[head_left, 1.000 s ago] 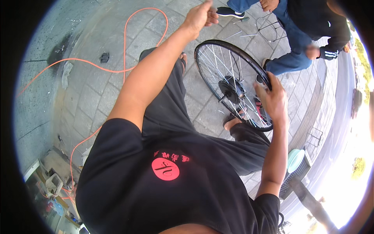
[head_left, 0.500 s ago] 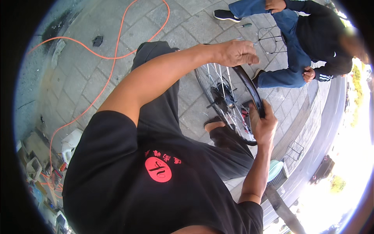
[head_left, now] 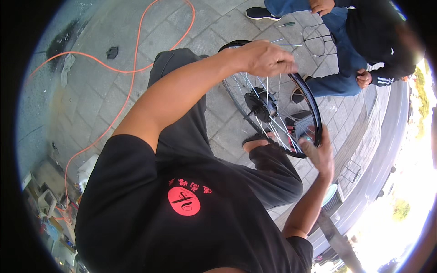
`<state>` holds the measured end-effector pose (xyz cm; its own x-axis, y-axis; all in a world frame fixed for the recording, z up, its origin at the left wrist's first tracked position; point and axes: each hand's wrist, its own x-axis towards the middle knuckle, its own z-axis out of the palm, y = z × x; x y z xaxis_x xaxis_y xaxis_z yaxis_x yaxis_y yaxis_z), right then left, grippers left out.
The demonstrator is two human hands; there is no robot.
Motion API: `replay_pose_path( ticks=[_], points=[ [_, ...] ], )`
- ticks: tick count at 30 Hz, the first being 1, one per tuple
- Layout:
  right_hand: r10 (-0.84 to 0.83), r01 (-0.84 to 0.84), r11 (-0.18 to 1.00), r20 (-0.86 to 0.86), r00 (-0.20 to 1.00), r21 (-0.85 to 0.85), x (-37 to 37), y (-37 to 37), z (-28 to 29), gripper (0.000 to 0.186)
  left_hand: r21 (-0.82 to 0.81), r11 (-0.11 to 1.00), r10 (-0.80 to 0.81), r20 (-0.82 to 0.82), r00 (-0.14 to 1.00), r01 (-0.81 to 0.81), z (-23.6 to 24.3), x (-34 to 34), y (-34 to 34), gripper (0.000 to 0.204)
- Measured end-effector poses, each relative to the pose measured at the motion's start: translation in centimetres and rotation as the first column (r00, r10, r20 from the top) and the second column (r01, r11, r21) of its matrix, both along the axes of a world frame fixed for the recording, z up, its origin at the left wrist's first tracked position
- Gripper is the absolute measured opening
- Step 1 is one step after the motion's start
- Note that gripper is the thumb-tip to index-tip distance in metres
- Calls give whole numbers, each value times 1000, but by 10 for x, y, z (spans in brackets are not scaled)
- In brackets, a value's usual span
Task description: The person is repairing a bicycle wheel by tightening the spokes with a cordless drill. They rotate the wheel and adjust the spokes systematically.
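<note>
A spoked wheel point(head_left: 317, 109) with a glossy black rim, silver spokes and a thick black hub point(head_left: 261, 104) stands tilted in front of my legs. My left hand point(head_left: 268, 59) lies over its upper edge, fingers curled down onto the rim; the part under the palm is hidden. At the lower right of the rim, my right hand point(head_left: 321, 152) grips it, thumb on the inner side and fingers around the outside, slightly smeared by motion. A few loose thin metal rods point(head_left: 287, 44) show just beyond my left hand.
Another person point(head_left: 364, 41) in a black top and jeans sits close at the far right. A green-handled screwdriver point(head_left: 287, 24) and a thin wire frame point(head_left: 316, 41) lie on the paving. An orange hose point(head_left: 133, 86) loops at left, with clutter point(head_left: 50, 204) at lower left.
The wheel has turned and tipped so more of its hub and face shows. My left hand has lowered onto the rim; my right hand has shifted slightly right along with it.
</note>
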<state>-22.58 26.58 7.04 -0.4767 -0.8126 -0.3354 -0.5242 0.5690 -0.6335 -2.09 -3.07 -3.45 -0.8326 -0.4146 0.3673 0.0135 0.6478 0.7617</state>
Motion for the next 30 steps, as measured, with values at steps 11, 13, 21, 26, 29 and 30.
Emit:
replay_pose_path(
  ticks=[11, 13, 21, 26, 29, 30],
  points=[
    [-262, 237, 927, -50, 964, -291, 41, 22, -65, 17, 186, 901, 370, 137, 919, -391, -25, 11, -20, 68],
    [-272, 235, 938, -123, 954, -253, 59, 0, -28, 29, 292, 856, 418, 93, 904, -426, -12, 18, -34, 67],
    [82, -111, 988, -247, 965, -104, 83, -84, 14, 35, 348, 870, 420, -153, 894, -349, -44, 2, -65, 62],
    [115, -124, 949, -47, 992, -291, 65, -58, 28, 63, 116, 962, 247, 21, 969, -248, -22, 11, -38, 63],
    [-13, 15, 999, 52, 999, -46, 56, -29, -17, 38, -60, 948, 312, -31, 950, -314, -40, 7, -44, 60],
    [-14, 21, 996, 80, 997, -87, 52, -18, -33, 31, -72, 941, 317, -139, 938, -329, -42, 5, -42, 59]
  ],
)
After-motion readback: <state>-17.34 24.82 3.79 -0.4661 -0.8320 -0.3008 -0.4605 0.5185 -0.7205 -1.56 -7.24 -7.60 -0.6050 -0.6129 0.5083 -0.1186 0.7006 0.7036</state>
